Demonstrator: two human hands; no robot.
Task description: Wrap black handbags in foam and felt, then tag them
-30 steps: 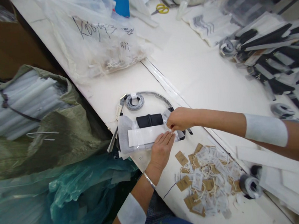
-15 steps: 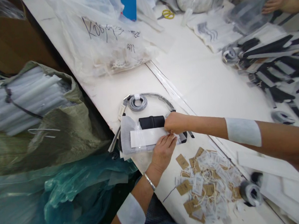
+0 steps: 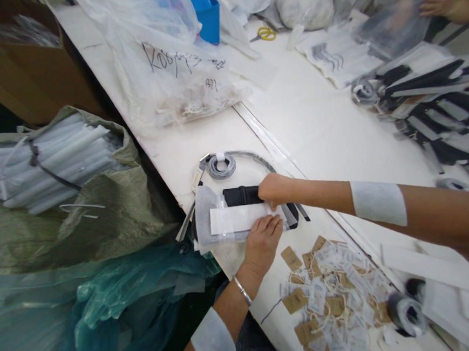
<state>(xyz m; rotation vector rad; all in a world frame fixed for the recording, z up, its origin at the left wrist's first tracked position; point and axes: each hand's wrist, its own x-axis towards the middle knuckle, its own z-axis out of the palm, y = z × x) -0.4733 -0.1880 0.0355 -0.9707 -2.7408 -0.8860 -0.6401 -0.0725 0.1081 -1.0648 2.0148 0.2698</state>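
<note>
A black bag (image 3: 242, 195), partly covered by pale foam sheet (image 3: 205, 206), lies on the table before me. Along it runs a white card strip (image 3: 233, 219), with clear tape around its left part. My left hand (image 3: 264, 241) rests on the strip's right end, its fingers laid out flat. Just above, my right hand (image 3: 275, 189) is closed like a fist at the bag's right end; what its fingers pinch is hidden. A grey-wrapped strap (image 3: 253, 155) arcs behind the bag, and a coiled grey strap (image 3: 221, 167) sits inside that arc.
Paper tags (image 3: 329, 303) with strings are heaped at lower right, beside a tape roll (image 3: 405, 313). Plastic bags (image 3: 187, 87), a blue bin (image 3: 208, 18) and yellow scissors (image 3: 264, 33) are farther back. Wrapped black bags (image 3: 436, 105) lie right, near a co-worker's hands (image 3: 442, 5).
The view has shifted slightly, so things appear lower and farther right. My left fingertips sit a little farther below my right hand. More of the co-worker's hands shows at the clear plastic bag.
</note>
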